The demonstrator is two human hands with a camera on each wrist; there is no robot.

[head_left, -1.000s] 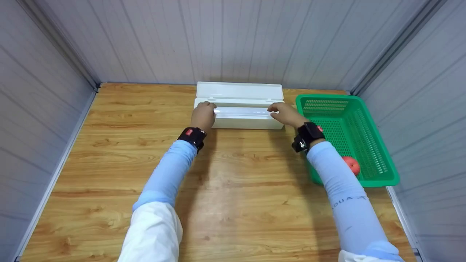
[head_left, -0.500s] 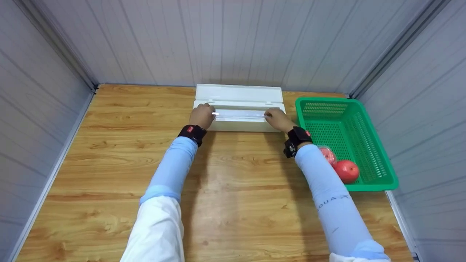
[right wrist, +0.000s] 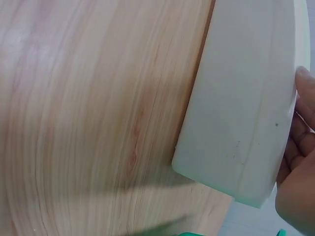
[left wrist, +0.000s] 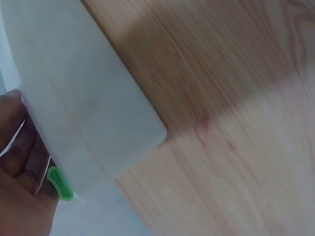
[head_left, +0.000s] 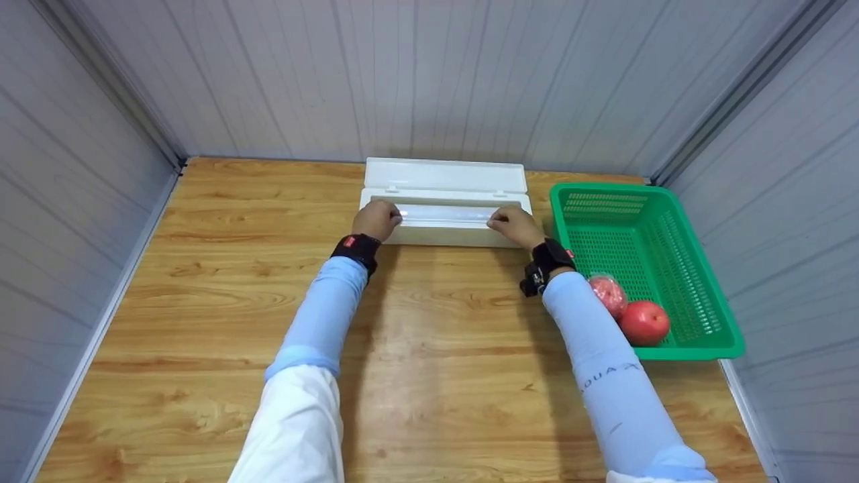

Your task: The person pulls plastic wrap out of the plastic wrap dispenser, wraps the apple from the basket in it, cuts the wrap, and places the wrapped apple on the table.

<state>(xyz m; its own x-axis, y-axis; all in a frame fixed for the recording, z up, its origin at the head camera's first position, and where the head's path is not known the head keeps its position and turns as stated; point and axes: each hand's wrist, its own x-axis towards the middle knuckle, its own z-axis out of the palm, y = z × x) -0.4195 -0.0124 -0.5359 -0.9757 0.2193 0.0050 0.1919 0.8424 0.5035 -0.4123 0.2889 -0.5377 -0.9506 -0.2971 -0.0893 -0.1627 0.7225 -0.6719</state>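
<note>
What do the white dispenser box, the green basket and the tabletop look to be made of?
White dispenser box: likely moulded plastic, with a smooth matte wall and rounded corners.
Green basket: plastic, going by its uniform glossy colour and perforated mesh walls.
Tabletop: wood or wood-look laminate, with printed-looking grain and a slight sheen.

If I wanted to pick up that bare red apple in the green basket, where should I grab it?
Come from straight above and curl your fingers round the red apple's sides. It sits in the green basket's near corner, against a wrapped apple, with basket walls close by, so only its top is open.
</note>
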